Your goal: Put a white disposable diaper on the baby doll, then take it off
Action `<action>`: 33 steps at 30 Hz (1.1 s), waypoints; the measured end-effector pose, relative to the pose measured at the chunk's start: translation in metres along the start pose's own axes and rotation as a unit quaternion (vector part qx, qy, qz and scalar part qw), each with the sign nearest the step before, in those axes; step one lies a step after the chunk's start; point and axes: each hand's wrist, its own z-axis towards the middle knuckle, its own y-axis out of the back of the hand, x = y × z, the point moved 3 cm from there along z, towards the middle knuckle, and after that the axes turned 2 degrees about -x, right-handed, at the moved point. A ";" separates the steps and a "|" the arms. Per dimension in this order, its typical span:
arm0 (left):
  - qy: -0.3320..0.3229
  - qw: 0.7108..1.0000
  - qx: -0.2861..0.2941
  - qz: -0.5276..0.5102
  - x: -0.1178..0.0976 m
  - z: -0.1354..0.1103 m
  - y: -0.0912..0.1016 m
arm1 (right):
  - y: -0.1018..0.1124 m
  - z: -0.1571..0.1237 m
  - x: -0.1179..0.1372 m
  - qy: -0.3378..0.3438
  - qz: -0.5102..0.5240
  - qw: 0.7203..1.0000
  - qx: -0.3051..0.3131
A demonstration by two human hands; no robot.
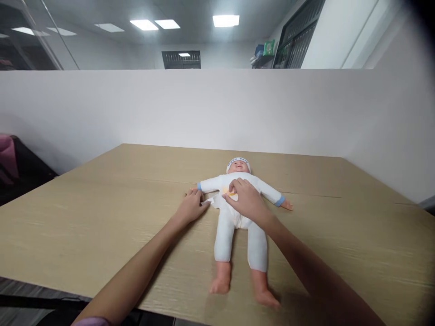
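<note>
Doll (224,231) in a white suit and cap lies face up near the middle of the wooden table (102,217), arms spread, legs toward the camera. It looks light, with a soft stuffed trunk, floppy limbs and harder bare feet, so the trunk or the part under the arms seems the surest hold. The right hand (246,199) rests on its chest with fingers bent; whether they pinch the cloth cannot be told. The left hand (192,206) lies flat and spread, fingertips touching a white flap (211,202) at the doll's side. A pale partition (170,108) stands behind.
</note>
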 end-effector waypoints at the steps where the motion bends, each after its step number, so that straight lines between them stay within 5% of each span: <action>1: 0.010 1.000 0.008 -0.015 0.002 0.001 0.000 | -0.004 0.005 -0.002 -0.017 0.002 1.000 0.014; 9: 0.050 0.976 0.009 -0.212 0.007 0.011 0.002 | -0.013 0.014 -0.019 -0.084 0.033 0.994 0.060; 14: 0.025 0.947 -0.011 -0.319 -0.030 0.021 0.007 | -0.013 0.012 -0.018 -0.075 0.002 0.996 0.052; 22: -0.043 0.932 0.039 -0.357 -0.085 0.033 -0.006 | -0.007 0.013 -0.015 -0.012 0.022 0.997 0.079; 28: -0.099 0.922 0.053 -0.371 -0.087 0.034 -0.004 | -0.004 0.015 -0.018 -0.012 0.052 0.995 0.090; 33: -0.080 0.895 0.054 -0.436 -0.077 0.035 -0.008 | -0.011 0.016 -0.025 -0.049 0.065 0.991 0.103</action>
